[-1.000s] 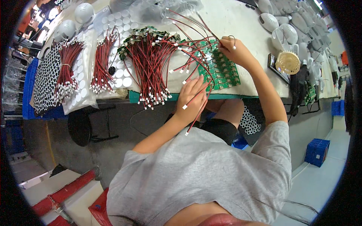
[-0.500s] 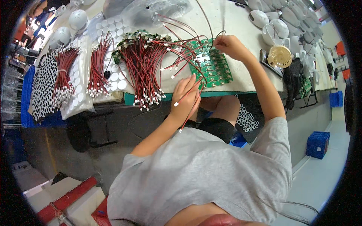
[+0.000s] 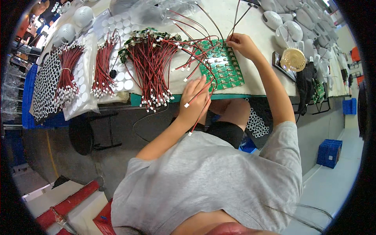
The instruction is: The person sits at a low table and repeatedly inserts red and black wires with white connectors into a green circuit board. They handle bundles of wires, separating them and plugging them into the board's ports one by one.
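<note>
My left hand rests at the table's front edge, by the near left corner of a green circuit board panel. Its fingers are closed over several red-and-black wires, whose white connectors stick out towards me. More such wires lie across the panel's left side. At the panel's far right corner, my right hand is pinched closed. Dark thin cords run up from its fingertips; whatever lies inside the pinch is hidden.
A big heap of wired boards lies left of the panel, with tied wire bundles beyond it. White round pads sit between them. Grey plastic housings, a small beige fan and a dark phone-like device are at right.
My right hand has shifted slightly up and to the right at the panel's far corner, and the dark cord above it now slants rightward. My left hand stays on the wires.
</note>
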Tool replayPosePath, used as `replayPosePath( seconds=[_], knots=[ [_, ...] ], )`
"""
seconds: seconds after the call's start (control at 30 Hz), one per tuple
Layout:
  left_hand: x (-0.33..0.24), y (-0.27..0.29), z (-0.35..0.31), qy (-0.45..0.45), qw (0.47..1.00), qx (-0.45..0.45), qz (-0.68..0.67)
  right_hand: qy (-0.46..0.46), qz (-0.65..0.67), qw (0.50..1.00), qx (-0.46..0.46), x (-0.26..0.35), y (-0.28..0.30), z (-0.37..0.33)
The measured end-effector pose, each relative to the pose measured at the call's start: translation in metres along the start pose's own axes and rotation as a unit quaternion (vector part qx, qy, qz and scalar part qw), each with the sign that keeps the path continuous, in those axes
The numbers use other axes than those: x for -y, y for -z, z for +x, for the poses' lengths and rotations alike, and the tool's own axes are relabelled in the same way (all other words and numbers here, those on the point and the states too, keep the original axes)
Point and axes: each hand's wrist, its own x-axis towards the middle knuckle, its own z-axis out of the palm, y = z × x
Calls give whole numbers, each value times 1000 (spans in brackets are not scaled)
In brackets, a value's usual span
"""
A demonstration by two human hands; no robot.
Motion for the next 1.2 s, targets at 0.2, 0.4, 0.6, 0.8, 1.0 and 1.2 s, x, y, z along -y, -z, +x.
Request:
replayPosePath(
  seconds=[0.2,0.4,0.6,0.8,1.0,1.2],
  knots=[
    [2,-2,-1,1,1000,-2,3,70,-25,996,-47,-1,-2,-3],
    [5,-2,-3,-11,1000,22,-5,28,-28,998,-57,3,1,-6],
    [4,-1,-3,-18,1000,23,0,30,5,998,-46,-7,0,0],
    [5,-2,-4,-13,999,29,-1,42,-3,998,-43,-12,-1,3],
    [0,-1,0,5,1000,9,10,56,-39,998,-16,-1,6,2],
    [1,-2,2,2,1000,12,3,93,-58,994,-7,-8,8,4]
  ],
)
